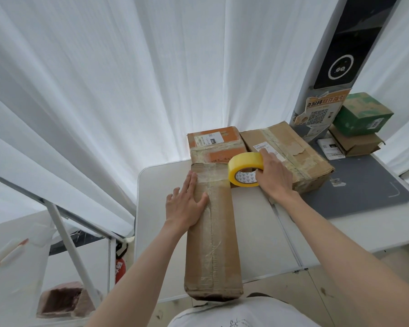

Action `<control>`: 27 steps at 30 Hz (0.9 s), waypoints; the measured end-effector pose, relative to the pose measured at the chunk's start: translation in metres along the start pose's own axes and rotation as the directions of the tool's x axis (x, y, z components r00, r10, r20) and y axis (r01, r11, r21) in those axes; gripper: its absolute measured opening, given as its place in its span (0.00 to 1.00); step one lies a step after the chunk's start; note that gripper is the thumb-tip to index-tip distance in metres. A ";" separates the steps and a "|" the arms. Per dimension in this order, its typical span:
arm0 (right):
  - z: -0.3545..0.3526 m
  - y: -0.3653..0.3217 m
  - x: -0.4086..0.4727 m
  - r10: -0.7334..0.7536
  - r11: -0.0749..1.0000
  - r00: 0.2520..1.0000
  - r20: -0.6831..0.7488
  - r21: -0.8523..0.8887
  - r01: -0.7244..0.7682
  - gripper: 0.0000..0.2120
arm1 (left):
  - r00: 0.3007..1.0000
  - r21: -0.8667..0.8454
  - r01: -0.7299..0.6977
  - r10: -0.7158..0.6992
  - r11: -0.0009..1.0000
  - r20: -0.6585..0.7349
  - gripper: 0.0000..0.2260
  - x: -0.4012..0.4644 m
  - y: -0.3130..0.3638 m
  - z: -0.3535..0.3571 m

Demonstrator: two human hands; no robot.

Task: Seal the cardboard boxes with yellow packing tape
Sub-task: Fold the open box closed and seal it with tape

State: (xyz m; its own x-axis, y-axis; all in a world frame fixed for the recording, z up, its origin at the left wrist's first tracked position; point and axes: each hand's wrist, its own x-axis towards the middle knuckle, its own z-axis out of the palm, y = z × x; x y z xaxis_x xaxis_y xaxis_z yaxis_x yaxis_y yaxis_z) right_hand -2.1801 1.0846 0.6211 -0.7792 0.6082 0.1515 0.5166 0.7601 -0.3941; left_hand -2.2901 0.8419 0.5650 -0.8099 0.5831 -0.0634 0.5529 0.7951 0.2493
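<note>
A long narrow cardboard box [219, 239] lies lengthwise on the white table [257, 232], running from my body toward the far edge. My left hand [184, 204] rests flat on the box's upper left side, fingers straight. My right hand [273, 174] grips a roll of yellow packing tape [242, 168], held upright just right of the box's far end. Behind it sit an orange-labelled box [216, 143] and a wider brown box [291, 149], both with old clear tape.
A grey mat [364, 185] covers the table's right part. On it stand a green box [361, 114] stacked on a brown box [357, 143], a white card [329, 148] and a grey pillar with a QR poster [321, 112]. White curtains hang behind. A metal frame [64, 227] stands left.
</note>
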 end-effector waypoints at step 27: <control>0.018 0.038 -0.010 0.073 0.996 0.997 0.029 0.044 -0.074 0.20 | 0.999 0.108 -0.034 0.032 0.994 0.019 0.31 0.004 0.008 -0.004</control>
State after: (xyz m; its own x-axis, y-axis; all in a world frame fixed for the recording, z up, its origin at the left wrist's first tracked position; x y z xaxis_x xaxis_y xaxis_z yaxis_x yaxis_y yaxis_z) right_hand -2.1595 1.1029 0.5884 -0.7495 0.6551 0.0957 0.5569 0.7020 -0.4439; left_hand -2.2893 0.8499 0.5710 -0.7881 0.6111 -0.0741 0.5977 0.7884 0.1457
